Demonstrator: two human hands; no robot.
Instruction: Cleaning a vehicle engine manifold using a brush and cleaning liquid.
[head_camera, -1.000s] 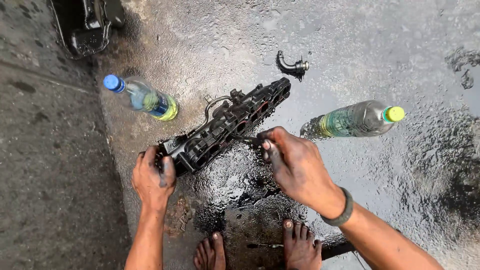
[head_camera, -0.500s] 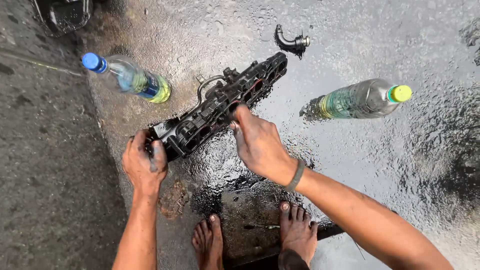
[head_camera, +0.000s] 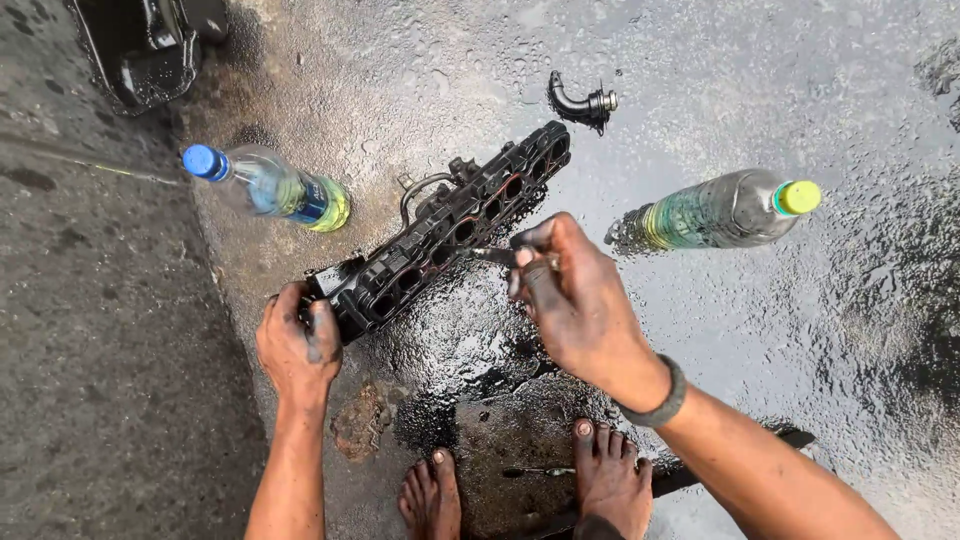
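Observation:
A long black engine manifold (head_camera: 450, 225) with several ports lies slanted on the wet, oily ground. My left hand (head_camera: 297, 345) grips its near left end. My right hand (head_camera: 570, 295) is closed on a thin metal tool (head_camera: 487, 256), whose tip points into one of the ports near the middle of the manifold. Both hands are smeared with black grime. A grey band circles my right wrist.
A blue-capped plastic bottle (head_camera: 265, 187) lies left of the manifold, a green-capped one (head_camera: 720, 210) to the right. A small bent black pipe fitting (head_camera: 580, 102) lies beyond. A dark metal part (head_camera: 150, 45) sits top left. My bare feet (head_camera: 520, 480) stand below.
My right hand has shifted along the manifold and now holds the thin tool at a middle port. My left hand keeps its grip on the end. The camera view has wobbled.

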